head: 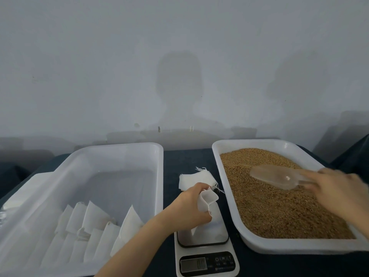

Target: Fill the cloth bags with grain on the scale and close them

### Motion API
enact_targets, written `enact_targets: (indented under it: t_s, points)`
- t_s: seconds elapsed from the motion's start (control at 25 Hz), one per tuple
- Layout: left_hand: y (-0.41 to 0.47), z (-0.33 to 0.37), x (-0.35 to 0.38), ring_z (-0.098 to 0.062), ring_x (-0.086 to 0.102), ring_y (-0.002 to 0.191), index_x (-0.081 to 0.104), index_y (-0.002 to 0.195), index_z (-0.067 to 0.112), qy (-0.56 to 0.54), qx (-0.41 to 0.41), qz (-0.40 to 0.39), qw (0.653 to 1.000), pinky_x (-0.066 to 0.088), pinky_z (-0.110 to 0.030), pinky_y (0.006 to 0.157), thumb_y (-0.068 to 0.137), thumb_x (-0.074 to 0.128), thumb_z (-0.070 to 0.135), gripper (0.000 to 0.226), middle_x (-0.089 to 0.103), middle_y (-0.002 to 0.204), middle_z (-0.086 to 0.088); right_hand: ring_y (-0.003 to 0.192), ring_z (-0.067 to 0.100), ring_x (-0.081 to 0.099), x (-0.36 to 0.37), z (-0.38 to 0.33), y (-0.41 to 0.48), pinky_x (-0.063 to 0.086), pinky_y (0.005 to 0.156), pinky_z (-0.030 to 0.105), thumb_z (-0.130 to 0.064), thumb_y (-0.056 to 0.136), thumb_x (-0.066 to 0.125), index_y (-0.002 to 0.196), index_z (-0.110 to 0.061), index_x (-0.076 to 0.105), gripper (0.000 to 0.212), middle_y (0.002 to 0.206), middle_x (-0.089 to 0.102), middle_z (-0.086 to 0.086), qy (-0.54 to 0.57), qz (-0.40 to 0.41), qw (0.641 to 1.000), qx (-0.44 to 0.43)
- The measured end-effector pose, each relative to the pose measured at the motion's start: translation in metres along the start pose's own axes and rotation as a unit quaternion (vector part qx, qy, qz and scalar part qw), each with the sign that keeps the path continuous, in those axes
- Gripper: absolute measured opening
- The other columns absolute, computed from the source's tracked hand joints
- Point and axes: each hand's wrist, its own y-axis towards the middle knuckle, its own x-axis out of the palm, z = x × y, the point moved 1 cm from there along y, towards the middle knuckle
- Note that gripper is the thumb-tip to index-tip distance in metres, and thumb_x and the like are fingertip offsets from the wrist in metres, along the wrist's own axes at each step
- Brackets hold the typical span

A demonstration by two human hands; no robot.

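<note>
My left hand [189, 206] holds a small white cloth bag [207, 202] upright on the white kitchen scale [205, 254], with the bag's mouth held open. My right hand [337, 188] grips the handle of a clear plastic scoop [277, 175], which lies low over the brown grain [279, 212] in the white tray [219, 150] on the right. The scoop looks empty. A small stack of flat empty cloth bags [196, 178] lies on the dark table behind the scale.
A large translucent bin [157, 176] stands on the left; several closed white bags [95, 222] lean in a row at its near end. A pale wall rises behind the table. The dark tablecloth [185, 158] shows between bin and tray.
</note>
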Motion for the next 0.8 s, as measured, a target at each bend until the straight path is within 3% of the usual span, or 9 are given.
enact_targets:
  t_s: [0.08, 0.2, 0.36, 0.64, 0.8]
  points:
    - [0.0, 0.0, 0.0, -0.003, 0.051, 0.09, 0.033, 0.132, 0.04, 0.004, -0.002, -0.005, 1.0, 0.041, -0.009, 0.066, 0.079, 0.068, 0.033, 0.063, 0.045, 0.111, 0.015, 0.074, 0.012, 0.048, 0.001, 0.028, 0.008, 0.05, 0.07, 0.036, -0.031, 0.083, 0.058, 0.129, -0.046, 0.049, 0.049, 0.078, 0.049, -0.009, -0.049, -0.002, 0.999, 0.018]
    - [0.001, -0.001, 0.0, -0.001, 0.05, 0.089, 0.033, 0.133, 0.04, 0.003, -0.002, -0.004, 1.0, 0.039, -0.009, 0.065, 0.08, 0.068, 0.035, 0.064, 0.044, 0.109, 0.017, 0.088, 0.021, 0.052, 0.0, 0.046, 0.02, 0.044, 0.08, 0.04, -0.019, 0.081, 0.055, 0.136, -0.031, 0.047, 0.057, 0.09, 0.055, 0.002, -0.088, -0.056, 0.994, 0.036]
    - [0.001, -0.002, 0.001, -0.002, 0.05, 0.09, 0.034, 0.134, 0.039, -0.003, -0.004, -0.006, 1.0, 0.04, -0.01, 0.068, 0.08, 0.068, 0.035, 0.064, 0.046, 0.114, 0.014, 0.094, 0.009, 0.05, -0.002, 0.015, 0.009, 0.037, 0.084, 0.027, -0.026, 0.081, 0.051, 0.134, -0.049, 0.041, 0.058, 0.097, 0.057, -0.012, -0.199, -0.002, 0.98, -0.002]
    - [0.0, -0.001, 0.001, -0.011, 0.052, 0.099, 0.033, 0.135, 0.04, -0.011, -0.015, -0.017, 1.0, 0.045, -0.016, 0.077, 0.081, 0.069, 0.032, 0.065, 0.046, 0.118, 0.013, 0.111, 0.006, 0.049, 0.005, -0.042, 0.007, 0.032, 0.094, 0.028, -0.03, 0.091, 0.052, 0.134, -0.05, 0.037, 0.05, 0.119, 0.057, -0.015, -0.05, -0.027, 0.998, 0.004]
    - [0.001, 0.0, 0.001, -0.013, 0.052, 0.1, 0.033, 0.135, 0.041, -0.014, -0.02, -0.02, 1.0, 0.047, -0.019, 0.079, 0.081, 0.068, 0.033, 0.065, 0.046, 0.119, 0.012, 0.112, 0.009, 0.049, 0.012, -0.057, 0.011, 0.032, 0.099, 0.033, -0.034, 0.092, 0.052, 0.132, -0.049, 0.043, 0.043, 0.113, 0.058, -0.015, 0.042, -0.042, 0.998, 0.004]
